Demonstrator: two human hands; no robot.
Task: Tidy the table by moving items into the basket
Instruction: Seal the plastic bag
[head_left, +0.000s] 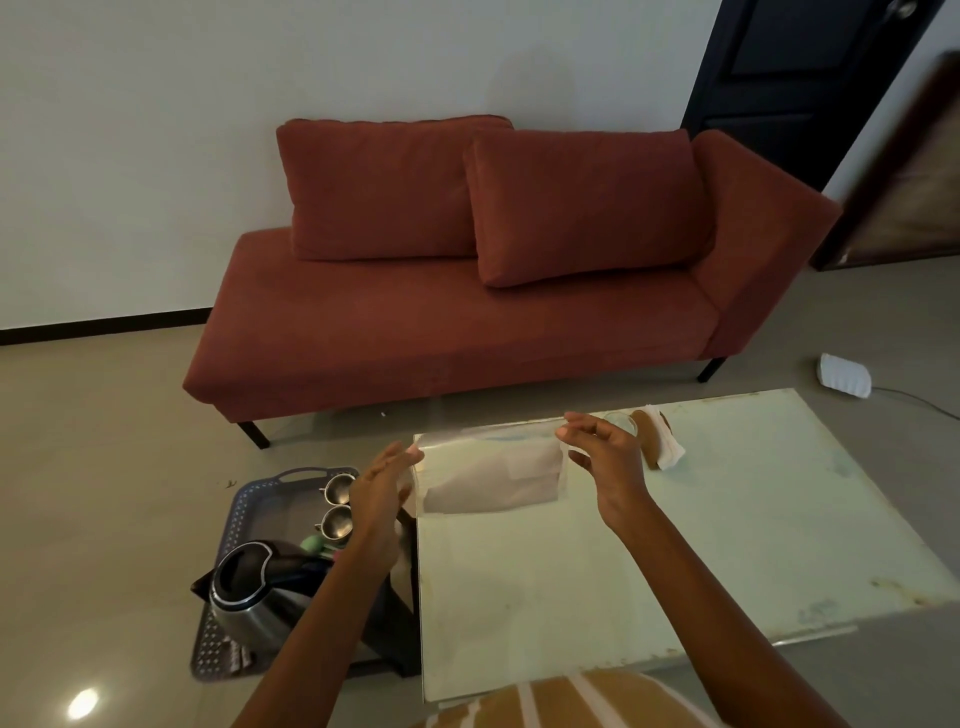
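My two hands hold a clear plastic bag (491, 475) stretched above the near-left part of the glass table (727, 519). My right hand (605, 460) pinches the bag's upper right corner between thumb and fingertips. At the bag's left edge, my left hand (382, 493) holds it with fingers nearly straight. The dark perforated basket (241, 512) lies on the floor left of the table. It contains a steel kettle (260, 592), two steel cups (337, 506) and a small green item (313, 544).
At the table's far edge, behind my right hand, stand a clear glass (623, 420) and a brown object with a white napkin (665, 441). A red sofa (467, 312) faces the table. A white device (844, 375) with a cable lies on the floor at the right.
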